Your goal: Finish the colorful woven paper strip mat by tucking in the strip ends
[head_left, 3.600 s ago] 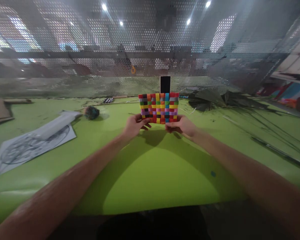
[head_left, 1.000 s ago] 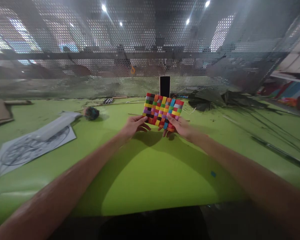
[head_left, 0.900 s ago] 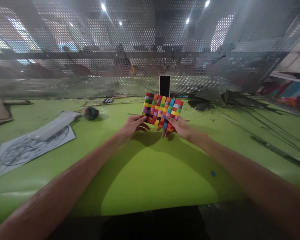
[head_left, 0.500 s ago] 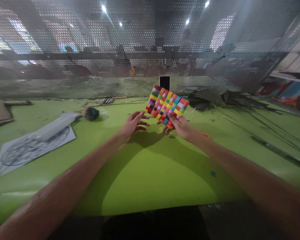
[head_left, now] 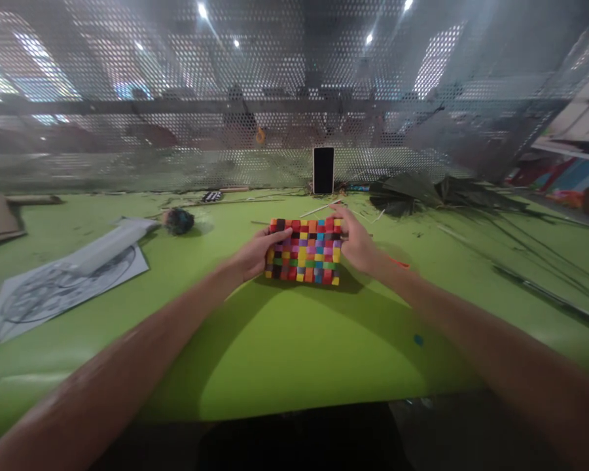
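A small rectangular panel woven from many-coloured strips is held up over the green table, its checkered face toward me. My left hand grips its left edge, the thumb lying across the front and the fingers hidden behind. At the right edge is my right hand, its index finger stretched out past the top corner. The thumb is not pressed on the panel's face, and the other fingers are partly hidden by the edge.
A phone leans upright against the perforated metal screen. Dark dried leaves lie at the back right. On the left are a dark fuzzy ball, a clear plastic roll and a printed sheet. The green table's front edge is near me.
The woven panel has come down and nearer, from tilted to nearly level. My left hand has taken its left edge. My right hand has shifted from the lower corner to the right side.
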A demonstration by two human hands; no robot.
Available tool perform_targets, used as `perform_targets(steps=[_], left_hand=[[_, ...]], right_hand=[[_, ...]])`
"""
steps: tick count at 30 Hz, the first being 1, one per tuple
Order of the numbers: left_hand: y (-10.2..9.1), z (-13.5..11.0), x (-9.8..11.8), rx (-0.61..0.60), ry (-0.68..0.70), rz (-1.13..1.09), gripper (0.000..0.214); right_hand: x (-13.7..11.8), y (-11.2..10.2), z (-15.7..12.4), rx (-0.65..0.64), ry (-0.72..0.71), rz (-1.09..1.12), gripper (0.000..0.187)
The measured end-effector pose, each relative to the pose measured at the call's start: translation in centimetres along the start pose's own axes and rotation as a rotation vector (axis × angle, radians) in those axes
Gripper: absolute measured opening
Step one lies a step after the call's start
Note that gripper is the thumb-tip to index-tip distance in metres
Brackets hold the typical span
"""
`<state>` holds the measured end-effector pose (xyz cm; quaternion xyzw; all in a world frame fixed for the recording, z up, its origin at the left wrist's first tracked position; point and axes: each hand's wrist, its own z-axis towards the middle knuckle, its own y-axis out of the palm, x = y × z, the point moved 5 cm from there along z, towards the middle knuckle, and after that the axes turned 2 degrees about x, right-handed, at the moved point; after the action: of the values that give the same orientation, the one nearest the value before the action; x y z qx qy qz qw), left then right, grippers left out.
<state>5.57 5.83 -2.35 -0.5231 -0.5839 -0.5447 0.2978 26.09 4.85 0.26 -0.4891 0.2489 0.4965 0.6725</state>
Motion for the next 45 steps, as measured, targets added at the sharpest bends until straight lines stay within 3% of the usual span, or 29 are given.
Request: perform_targets(steps=[4, 7, 9, 14, 21, 26, 29, 31, 35, 37, 40, 45], left_hand=[[0.0, 0.4, 0.6, 0.032, 0.120, -0.139, 0.010], [-0.4, 0.8, 0.7, 0.088, 0.163, -0.189, 0.011], [-0.5, 0.9, 0.7, 0.093, 0.183, -0.193, 0.013], [0.2, 0.7, 0.9, 0.040, 0.226, -0.216, 0.018], [0.7, -0.1, 1.4, 0.106, 0.201, -0.187, 0.013], [0.6, 0.2, 2.0, -0.004, 0.201, -0.135, 0.021], [-1.0, 1.1, 3.5, -0.053, 0.304, -0.035, 0.029], [-3.4, 1.9, 5.0, 0.056, 0.421, -0.025, 0.027], [-8.1, 3.1, 7.2, 0.283, 0.535, 0.055, 0.021], [-9.6, 3.5, 7.6, 0.337, 0.555, 0.099, 0.016], [-10.6, 4.1, 7.4, 0.363, 0.542, 0.202, 0.010], [-9.3, 4.4, 6.2, 0.292, 0.483, 0.440, 0.002]], right_hand=[[1.4, -0.1, 0.3, 0.047, 0.246, 0.280, 0.024], [0.7, 0.9, -0.3, -0.135, 0.362, 0.381, 0.026], [0.0, 1.6, -1.0, -0.257, 0.405, 0.357, 0.017], [-0.4, 2.0, -1.2, -0.276, 0.388, 0.374, 0.018], [-0.3, 1.7, -1.0, -0.232, 0.339, 0.383, 0.020], [-0.7, 1.4, -1.1, -0.191, 0.409, 0.378, 0.017], [-1.1, -0.6, -0.3, -0.044, 0.390, 0.478, 0.009], [-1.7, -2.7, 0.5, 0.047, 0.331, 0.538, 0.003], [-2.6, -6.2, 1.8, 0.098, 0.196, 0.673, 0.019], [-2.1, -6.1, 1.8, 0.056, 0.238, 0.642, 0.021], [-0.1, -4.1, 1.1, -0.089, 0.471, 0.477, 0.016], [1.3, -2.1, 0.5, -0.127, 0.510, 0.482, 0.016]])
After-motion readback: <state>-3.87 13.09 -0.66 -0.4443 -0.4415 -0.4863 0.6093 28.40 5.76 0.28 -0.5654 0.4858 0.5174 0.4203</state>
